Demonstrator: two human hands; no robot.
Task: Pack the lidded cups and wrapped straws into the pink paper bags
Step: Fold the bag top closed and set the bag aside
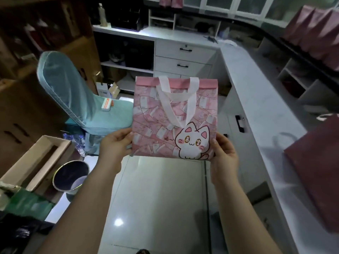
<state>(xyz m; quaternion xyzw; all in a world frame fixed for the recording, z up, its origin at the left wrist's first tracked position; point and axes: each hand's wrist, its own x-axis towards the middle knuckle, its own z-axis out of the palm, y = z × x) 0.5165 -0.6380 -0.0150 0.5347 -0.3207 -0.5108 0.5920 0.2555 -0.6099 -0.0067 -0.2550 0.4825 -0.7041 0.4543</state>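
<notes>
A flat pink bag [156,125] with white handles and a white cartoon cat printed on its lower right is held upright in the air over the floor. My left hand [114,142] grips its lower left edge. My right hand [224,153] grips its lower right edge. The bag looks folded flat, mouth at the top. No lidded cups or wrapped straws are visible.
A white counter [256,110] runs along the right, bearing a dark red bag [317,176]; more dark red bags [315,32] stand at the far right. A teal-covered chair [73,96], a cardboard box [36,162] and a round bin [70,176] are on the left. White drawers [183,57] stand behind.
</notes>
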